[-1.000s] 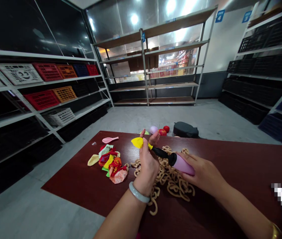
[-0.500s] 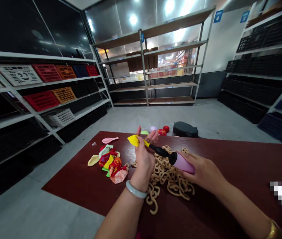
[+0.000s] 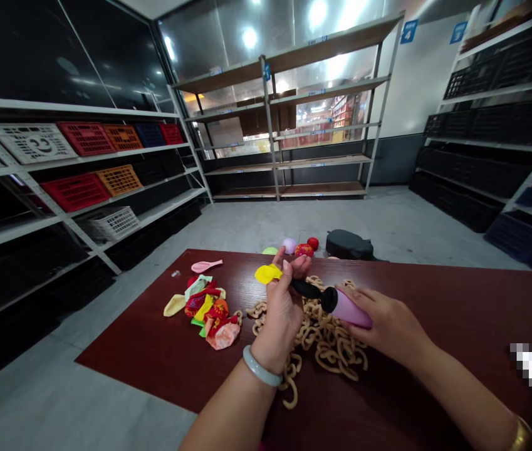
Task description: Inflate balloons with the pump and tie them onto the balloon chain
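Observation:
My left hand [image 3: 287, 294] pinches a limp yellow balloon [image 3: 267, 274] by its neck, where it meets the black nozzle of a hand pump. Wrapped round the pump's pink body [image 3: 351, 309] is my right hand [image 3: 388, 322], holding it level over the table. Beneath both hands lies a pile of tan curled pieces [image 3: 336, 351], partly covered by my left hand and the pump. To the left sits a heap of flat balloons [image 3: 209, 313] in red, yellow, green and patterned colours. A single pink balloon [image 3: 206, 266] rests near the far left corner.
The dark red table [image 3: 138, 344] spans the foreground. Beyond its far edge are small inflated balloons [image 3: 304, 250] and a dark grey bag [image 3: 349, 243] on the floor. Shelves with coloured crates [image 3: 78, 191] stand left, and a metal rack [image 3: 275, 144] stands at the back.
My left hand has slid right along the black nozzle, closer to the pump's pink body, with the yellow balloon. The right hand has stayed almost in place.

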Motion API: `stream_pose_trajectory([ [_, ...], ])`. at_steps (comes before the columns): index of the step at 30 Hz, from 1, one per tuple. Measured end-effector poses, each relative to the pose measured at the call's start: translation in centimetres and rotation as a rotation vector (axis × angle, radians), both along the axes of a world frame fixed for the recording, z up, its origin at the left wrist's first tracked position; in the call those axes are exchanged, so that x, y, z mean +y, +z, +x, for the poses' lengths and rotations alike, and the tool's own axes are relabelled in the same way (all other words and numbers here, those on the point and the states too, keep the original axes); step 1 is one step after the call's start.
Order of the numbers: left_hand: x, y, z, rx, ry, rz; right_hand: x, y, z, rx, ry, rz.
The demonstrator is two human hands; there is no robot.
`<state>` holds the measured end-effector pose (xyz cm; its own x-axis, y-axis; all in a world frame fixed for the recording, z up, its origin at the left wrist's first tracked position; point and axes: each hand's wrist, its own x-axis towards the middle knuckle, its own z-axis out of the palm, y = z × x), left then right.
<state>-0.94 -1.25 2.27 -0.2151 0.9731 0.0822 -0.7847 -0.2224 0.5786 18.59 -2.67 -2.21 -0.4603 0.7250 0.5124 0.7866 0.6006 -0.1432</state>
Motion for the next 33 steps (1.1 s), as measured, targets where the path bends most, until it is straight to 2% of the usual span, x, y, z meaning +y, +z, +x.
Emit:
stream_pose_trajectory([
  [9,-0.3,-0.6,0.3,-0.003,-0.059,-0.056,-0.2,0.2,-0.2,-0.014,0.030,0.056],
  [12,-0.3,-0.8,0.3,-0.028,-0.040,-0.106,-0.2,0.1,-0.2,-0.009,0.035,0.071],
  [15,-0.4,-0.7,0.4,-0.016,-0.015,-0.127,-0.2,0.0,-0.3,-0.018,0.045,0.050],
  [17,-0.4,-0.5,0.1,-0.022,-0.042,-0.103,-0.3,-0.1,-0.4,-0.024,0.059,0.020],
  [20,0.1,0.3,-1.2,-0.063,-0.065,-0.052,-0.5,-0.2,-0.7,-0.051,0.075,-0.049],
  [22,0.5,0.8,-2.6,-0.105,-0.022,-0.026,-0.5,-0.2,-0.7,-0.063,0.072,-0.079],
  [25,1.1,1.5,-4.4,-0.150,0.034,-0.012,-0.6,0.1,-0.6,-0.051,0.089,-0.081],
  [27,1.2,1.6,-4.8,-0.151,0.012,-0.015,-0.7,0.4,-0.4,-0.039,0.126,-0.075],
  [30,1.1,1.3,-4.2,-0.160,-0.014,-0.043,-1.0,0.7,-0.3,-0.008,0.168,-0.080],
  [33,1.1,0.8,-3.1,-0.165,0.031,-0.101,-1.1,0.6,-0.2,0.008,0.168,-0.097],
])
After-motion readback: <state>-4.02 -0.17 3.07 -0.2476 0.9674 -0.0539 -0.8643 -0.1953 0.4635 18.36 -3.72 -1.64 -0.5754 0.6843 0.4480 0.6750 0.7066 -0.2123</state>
